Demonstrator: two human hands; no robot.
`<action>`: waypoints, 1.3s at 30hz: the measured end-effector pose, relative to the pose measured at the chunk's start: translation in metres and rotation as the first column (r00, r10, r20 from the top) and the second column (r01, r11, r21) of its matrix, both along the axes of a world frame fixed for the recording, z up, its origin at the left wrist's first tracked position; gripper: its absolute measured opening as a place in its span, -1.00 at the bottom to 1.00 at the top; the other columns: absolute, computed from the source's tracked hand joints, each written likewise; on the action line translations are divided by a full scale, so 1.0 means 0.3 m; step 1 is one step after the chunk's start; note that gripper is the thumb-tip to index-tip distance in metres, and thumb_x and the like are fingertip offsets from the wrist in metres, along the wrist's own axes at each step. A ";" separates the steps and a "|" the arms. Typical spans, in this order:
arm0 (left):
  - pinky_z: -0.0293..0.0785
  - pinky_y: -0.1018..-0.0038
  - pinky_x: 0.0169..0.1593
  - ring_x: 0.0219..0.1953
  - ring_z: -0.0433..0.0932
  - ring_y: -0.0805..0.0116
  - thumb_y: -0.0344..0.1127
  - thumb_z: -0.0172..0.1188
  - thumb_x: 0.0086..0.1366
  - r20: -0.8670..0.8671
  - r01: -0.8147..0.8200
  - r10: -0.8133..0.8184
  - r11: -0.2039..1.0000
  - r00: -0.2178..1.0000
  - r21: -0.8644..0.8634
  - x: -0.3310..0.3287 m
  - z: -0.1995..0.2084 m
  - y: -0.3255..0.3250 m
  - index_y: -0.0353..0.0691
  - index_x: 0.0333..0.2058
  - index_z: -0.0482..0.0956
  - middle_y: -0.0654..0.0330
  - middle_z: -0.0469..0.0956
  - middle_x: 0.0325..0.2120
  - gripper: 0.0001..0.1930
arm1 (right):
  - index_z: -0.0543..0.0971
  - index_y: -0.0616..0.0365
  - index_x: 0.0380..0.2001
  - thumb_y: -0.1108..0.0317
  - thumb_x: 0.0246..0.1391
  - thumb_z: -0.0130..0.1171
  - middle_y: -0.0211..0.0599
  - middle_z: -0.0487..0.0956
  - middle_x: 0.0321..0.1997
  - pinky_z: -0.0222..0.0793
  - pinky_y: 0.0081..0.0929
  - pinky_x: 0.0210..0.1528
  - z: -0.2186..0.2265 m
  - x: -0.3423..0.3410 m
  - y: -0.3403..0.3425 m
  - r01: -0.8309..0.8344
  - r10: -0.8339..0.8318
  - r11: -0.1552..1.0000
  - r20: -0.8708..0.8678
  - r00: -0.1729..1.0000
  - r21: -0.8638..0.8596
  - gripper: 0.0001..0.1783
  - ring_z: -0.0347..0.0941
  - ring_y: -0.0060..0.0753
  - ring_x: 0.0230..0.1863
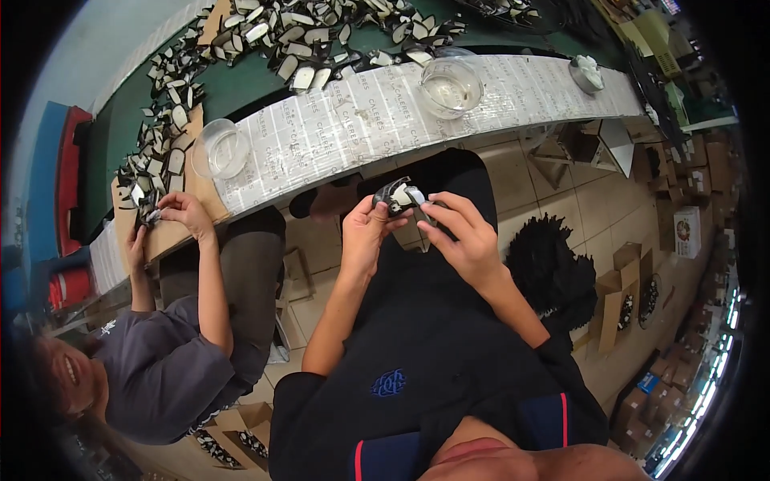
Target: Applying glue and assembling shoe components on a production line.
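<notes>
Above my lap, my left hand is closed round a small black shoe upper with a pale cream lining. At its right end sits a whitish patch. My right hand has its fingertips pinched at that patch; whether it is a separate piece I cannot tell. Both hands are held just short of the bench's near edge. On the bench beyond lies a large heap of similar black-and-cream shoe uppers.
A clear round tub and another clear tub stand on the paper-covered bench edge. At the right end is a small cup with white stuff. To my left a co-worker handles a similar piece. Black scraps and cartons lie right.
</notes>
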State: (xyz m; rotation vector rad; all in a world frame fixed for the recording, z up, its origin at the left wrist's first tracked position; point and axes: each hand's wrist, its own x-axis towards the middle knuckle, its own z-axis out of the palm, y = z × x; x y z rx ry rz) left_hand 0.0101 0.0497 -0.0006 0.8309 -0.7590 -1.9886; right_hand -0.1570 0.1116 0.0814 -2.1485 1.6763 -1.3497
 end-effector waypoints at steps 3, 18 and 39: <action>0.63 0.48 -0.08 -0.18 0.66 0.34 -0.19 0.17 0.38 -0.022 0.024 -0.024 1.000 0.999 0.000 -0.007 0.017 0.023 -0.36 -0.03 0.51 0.08 0.64 -0.17 -0.65 | 0.59 0.24 -0.16 0.50 -0.11 0.42 -0.14 0.56 -0.09 0.58 -0.41 -0.30 -0.009 0.002 0.014 -0.013 0.012 1.000 -0.054 0.998 -0.010 -0.62 0.60 -0.17 -0.25; 0.64 0.47 -0.09 -0.19 0.63 0.44 -0.29 0.23 0.34 0.053 0.053 -0.052 0.999 0.997 -0.013 -0.059 0.072 0.024 -0.38 -0.02 0.50 0.15 0.63 -0.20 -0.67 | 0.60 0.22 -0.15 0.50 -0.12 0.43 -0.15 0.56 -0.09 0.58 -0.40 -0.28 -0.031 -0.063 0.029 -0.066 0.063 0.996 0.048 0.997 0.064 -0.61 0.59 -0.16 -0.24; 0.62 0.46 -0.04 -0.18 0.64 0.39 -0.37 0.18 0.37 0.137 0.134 -0.128 0.990 0.982 -0.040 -0.065 0.116 0.033 -0.43 0.02 0.48 0.09 0.62 -0.16 -0.68 | 0.61 0.27 -0.16 0.57 -0.04 0.36 -0.15 0.58 -0.06 0.54 -0.48 -0.12 0.027 -0.145 0.033 -0.091 0.048 0.979 0.228 0.972 0.184 -0.69 0.59 -0.27 -0.14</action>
